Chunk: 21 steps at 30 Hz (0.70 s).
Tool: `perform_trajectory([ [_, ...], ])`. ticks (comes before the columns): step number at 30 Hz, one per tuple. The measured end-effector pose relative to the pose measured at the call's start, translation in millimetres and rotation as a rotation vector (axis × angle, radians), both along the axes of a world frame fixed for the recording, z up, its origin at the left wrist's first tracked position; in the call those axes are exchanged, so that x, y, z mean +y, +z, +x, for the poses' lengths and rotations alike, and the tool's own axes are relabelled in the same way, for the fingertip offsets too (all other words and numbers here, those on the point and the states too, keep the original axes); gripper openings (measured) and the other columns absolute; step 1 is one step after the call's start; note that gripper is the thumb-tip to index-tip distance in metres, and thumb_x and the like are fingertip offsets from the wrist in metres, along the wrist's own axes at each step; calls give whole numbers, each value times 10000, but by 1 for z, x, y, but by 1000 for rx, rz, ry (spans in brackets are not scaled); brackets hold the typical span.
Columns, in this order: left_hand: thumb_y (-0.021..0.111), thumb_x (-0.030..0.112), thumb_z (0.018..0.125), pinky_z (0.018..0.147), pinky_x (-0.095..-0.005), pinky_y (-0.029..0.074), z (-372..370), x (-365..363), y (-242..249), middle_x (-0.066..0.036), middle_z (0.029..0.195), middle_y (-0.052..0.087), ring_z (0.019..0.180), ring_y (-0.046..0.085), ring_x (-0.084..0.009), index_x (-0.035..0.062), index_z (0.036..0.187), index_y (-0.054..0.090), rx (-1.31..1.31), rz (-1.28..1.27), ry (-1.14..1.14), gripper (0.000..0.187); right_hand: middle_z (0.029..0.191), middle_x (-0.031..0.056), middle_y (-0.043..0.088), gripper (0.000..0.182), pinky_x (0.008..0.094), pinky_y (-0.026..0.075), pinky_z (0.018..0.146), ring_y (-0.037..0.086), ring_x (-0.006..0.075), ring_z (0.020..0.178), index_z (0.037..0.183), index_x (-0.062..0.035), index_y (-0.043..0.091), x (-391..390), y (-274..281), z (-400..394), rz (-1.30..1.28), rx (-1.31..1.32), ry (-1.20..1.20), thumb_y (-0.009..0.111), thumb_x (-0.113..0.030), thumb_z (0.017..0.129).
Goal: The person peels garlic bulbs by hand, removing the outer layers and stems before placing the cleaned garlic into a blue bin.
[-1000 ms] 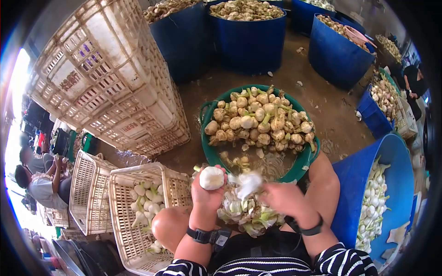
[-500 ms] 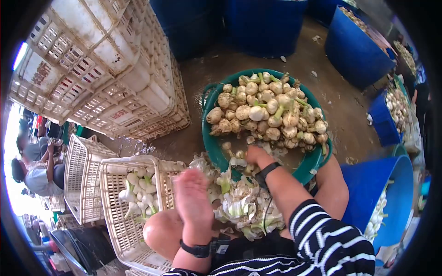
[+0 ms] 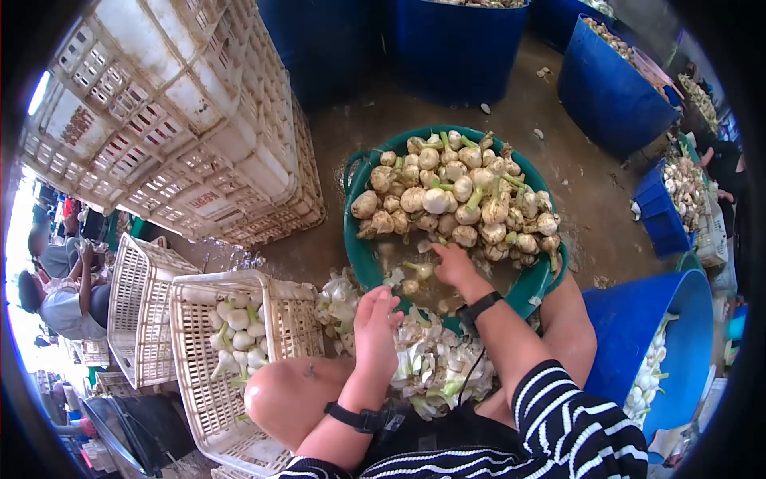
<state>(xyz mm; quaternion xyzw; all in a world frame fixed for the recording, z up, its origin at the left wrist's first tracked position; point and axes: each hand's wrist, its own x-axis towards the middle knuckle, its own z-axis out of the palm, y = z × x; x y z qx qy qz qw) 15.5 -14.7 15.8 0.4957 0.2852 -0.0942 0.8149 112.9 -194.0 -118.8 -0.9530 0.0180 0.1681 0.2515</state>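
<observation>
A wide, round view with dark edges looks down at a seated person's hands. The right hand [image 3: 452, 267] reaches over the near part of a green tub [image 3: 357, 259], its back turned up; a finger points to the edge of the garlic [image 3: 471, 188] while the others curl underneath, hidden, so I cannot tell whether they pinch anything. The left hand [image 3: 378, 326] is raised near the tub's rim, fingers loosely bent and apart from the garlic, its palm only partly visible. The blue barrels [image 3: 459, 52] at the top are cut off by the frame, and the dark edge blurs the people at both sides. The garlic is heaped in the tub's far part: round, cream-white bulbs, many smeared brown, some with short green stems. A few sit lower, in murky water, their outlines hard to make out. Pale peels [image 3: 439, 363] pile between the person's legs. To the left, a dingy white crate [image 3: 227, 281] holds cleaner, whiter bulbs [image 3: 239, 335], partly hidden by the crate's wall and the knee.
</observation>
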Motion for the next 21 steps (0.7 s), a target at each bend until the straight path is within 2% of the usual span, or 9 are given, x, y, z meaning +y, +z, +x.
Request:
perform_trajectory([
  [7, 518, 237, 887, 737, -277, 422, 3, 16, -33, 5, 962, 538, 906, 503, -101, 89, 986, 527, 116, 58, 43, 178, 1117, 215, 553, 503, 453, 438, 846, 549, 353, 1005, 1268, -86, 421, 50, -94, 15, -61, 432, 255, 534, -101, 778],
  [9, 494, 268, 897, 783, -291, 404, 7, 13, -37, -20, 1083, 494, 971, 478, -133, 96, 1132, 470, 117, 75, 71, 293, 1015, 211, 586, 450, 404, 461, 809, 568, 367, 919, 1205, -73, 493, 44, -61, 13, 185, 247, -47, 584, -222, 790],
  [11, 471, 285, 906, 809, -303, 393, 13, -1, -22, -42, 1145, 448, 999, 461, -152, 99, 1207, 407, 197, 43, 56, 360, 958, 171, 595, 274, 379, 474, 757, 582, 331, 864, 1082, -50, 574, 58, 20, -7, 1172, 213, -517, 541, -114, 818],
  [13, 392, 323, 935, 866, -337, 375, 9, -10, -19, -107, 1274, 320, 1044, 428, -212, 71, 1358, 210, 137, -91, -73, 525, 912, 129, 590, 160, 335, 473, 701, 584, 291, 804, 937, -28, 616, 81, 93, -33, 1340, -90, -711, 520, -32, 809],
  [14, 381, 367, 934, 829, -331, 394, 5, -19, -9, -92, 1206, 374, 1032, 438, -197, 100, 1335, 249, 21, 30, -71, 499, 912, 129, 590, 160, 335, 473, 701, 584, 291, 804, 937, -28, 616, 79, 106, -43, 1333, -93, -707, 520, -32, 809],
  [16, 371, 411, 934, 791, -326, 413, 3, -20, -3, -77, 1139, 428, 1019, 447, -181, 128, 1312, 287, -107, 150, -68, 479, 856, 98, 603, 151, 323, 472, 654, 578, 260, 736, 904, -45, 615, 80, 126, -60, 653, -741, -140, 582, -36, 757],
  [18, 384, 283, 942, 826, -313, 383, 8, 0, -12, -121, 1045, 486, 930, 467, -199, -7, 1148, 429, -113, 393, -44, 359, 808, 87, 600, 149, 329, 470, 634, 570, 257, 704, 881, -50, 619, 64, 147, -73, 480, -722, 150, 602, -52, 733],
  [19, 418, 255, 928, 725, -288, 397, 6, 6, -8, -68, 820, 526, 781, 475, -152, -11, 941, 510, -256, 513, -80, 282, 760, 77, 598, 150, 336, 468, 613, 561, 253, 672, 858, -56, 622, 57, 153, -80, 300, -678, 427, 622, -68, 709],
  [21, 444, 268, 919, 539, -213, 351, -2, 17, -19, 20, 736, 447, 604, 401, -60, 67, 835, 518, -152, 330, -294, 229, 668, 57, 582, 69, 355, 455, 564, 547, 247, 625, 743, -70, 601, 52, 155, -94, 244, -734, 442, 623, -108, 690],
])
